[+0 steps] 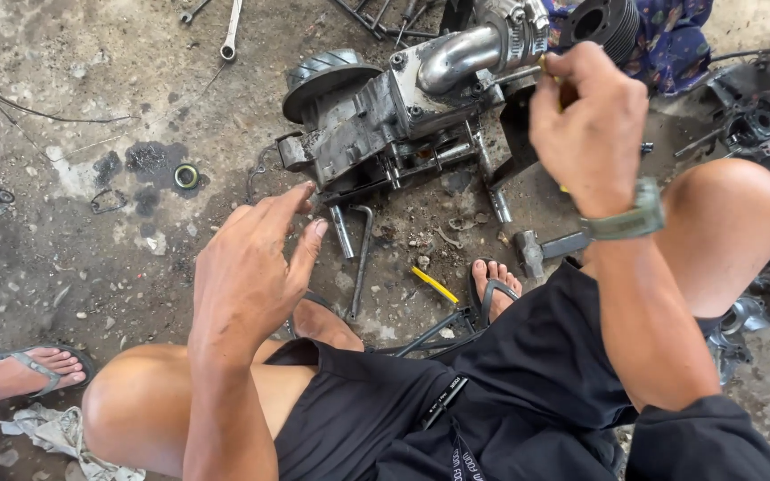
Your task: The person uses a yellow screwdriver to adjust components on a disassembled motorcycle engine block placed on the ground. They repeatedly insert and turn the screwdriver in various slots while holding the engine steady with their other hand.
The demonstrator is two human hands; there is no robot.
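A person squats on a stained, oil-blotched concrete floor [73,116] strewn with grit and loose parts, over a small, grimy engine block [385,125] that lies just ahead of the knees. The right hand [585,125] is raised at the block's right end, fingers curled shut around a slim tool with a yellowish handle [545,64], only a sliver of which shows beside the chrome pipe elbow [461,55] and its hose clamp [519,27]. The left hand [256,258] hangs open and empty, fingers spread and pointing toward the near side of the block, not touching it. A green watch [630,218] sits on the right wrist. On the ground between the feet lie a hammer [541,249], a bent steel bar [360,258] and a yellow-handled tool [434,285]; the person's right foot in a sandal [492,289] rests just beside them. A small ring-shaped seal [186,175] lies on a dark oil patch to the left, and a spanner [232,31] near the top edge. Another person's sandalled foot [24,370] shows at the lower left, next to a crumpled rag [55,432]. More engine casings [759,120] crowd the right side
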